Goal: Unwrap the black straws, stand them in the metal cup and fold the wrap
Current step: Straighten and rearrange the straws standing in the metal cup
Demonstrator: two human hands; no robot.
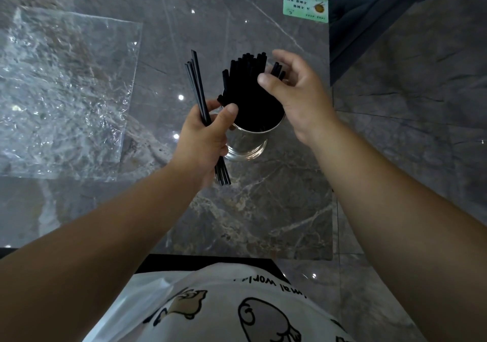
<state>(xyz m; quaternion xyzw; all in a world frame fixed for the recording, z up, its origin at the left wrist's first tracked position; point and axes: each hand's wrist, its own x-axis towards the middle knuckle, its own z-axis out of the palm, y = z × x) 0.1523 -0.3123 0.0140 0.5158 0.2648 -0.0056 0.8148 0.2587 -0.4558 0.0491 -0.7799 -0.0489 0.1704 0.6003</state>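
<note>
A shiny metal cup (pixel 247 143) stands on the grey marble table, filled with several upright black straws (pixel 247 85). My left hand (pixel 204 136) is shut on a small bunch of black straws (pixel 196 83), held just left of the cup, their ends sticking out above and below the fist. My right hand (pixel 295 91) hovers at the right side of the cup, fingers apart and curled around the tops of the standing straws, touching a few of them. The clear plastic wrap (pixel 66 91) lies flat and crinkled on the table at the left.
A green and white card (pixel 305 5) lies at the table's far right corner. The table's right edge (pixel 332 157) runs just beyond the cup, with grey floor tiles past it. A dark seat stands at the top right. My white printed shirt fills the bottom.
</note>
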